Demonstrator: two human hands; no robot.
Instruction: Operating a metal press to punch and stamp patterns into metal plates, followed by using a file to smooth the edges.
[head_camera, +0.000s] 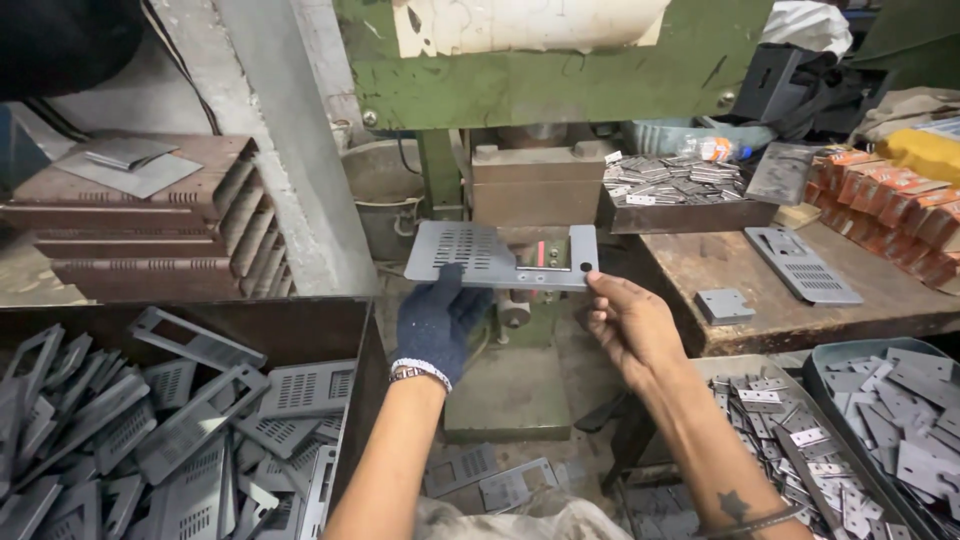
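Grey perforated plate (500, 255) pinched by both hands, gloved left hand (437, 322) partly behind, right hand (630, 325) edge-gripping, press die hidden.

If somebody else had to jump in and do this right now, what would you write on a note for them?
Left hand, in a dark glove, grips the grey perforated metal plate from below.
Right hand, bare, steadies the plate's right end with its fingertips.
The plate is held level in front of the green press, at its die block.
Bin of similar plates sits at lower left; trays of small stamped pieces at lower right.
Done: one plate picked up and brought to the press.
Left: I cannot tell whether this plate has been pressed; many plates remain in the bin.
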